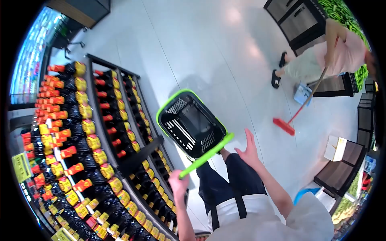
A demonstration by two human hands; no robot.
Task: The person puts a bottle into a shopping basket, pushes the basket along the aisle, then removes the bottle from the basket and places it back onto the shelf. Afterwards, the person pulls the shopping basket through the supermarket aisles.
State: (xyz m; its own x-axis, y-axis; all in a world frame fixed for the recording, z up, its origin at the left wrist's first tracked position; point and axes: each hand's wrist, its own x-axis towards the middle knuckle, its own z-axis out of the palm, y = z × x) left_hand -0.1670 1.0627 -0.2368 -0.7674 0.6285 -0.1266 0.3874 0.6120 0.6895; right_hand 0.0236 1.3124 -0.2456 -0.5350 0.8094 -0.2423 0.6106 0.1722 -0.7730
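A black shopping basket [177,105] with a bright green rim hangs in front of my legs, and I look down into it. Its green handle [207,156] slants up toward me. My left hand [178,184] is closed around the handle's lower left end. To the right of the handle, my right hand [250,156] holds nothing; its thumb and fingers are apart. A small gap separates it from the handle's other end. No goods show inside the basket.
Left of me, a tiered shelf [126,160] carries rows of dark bottles with red caps and yellow labels [93,141]. At the upper right, a person [321,60] holds a red broom [284,126] near a dustpan [302,94]. Produce stands [341,172] line the right side.
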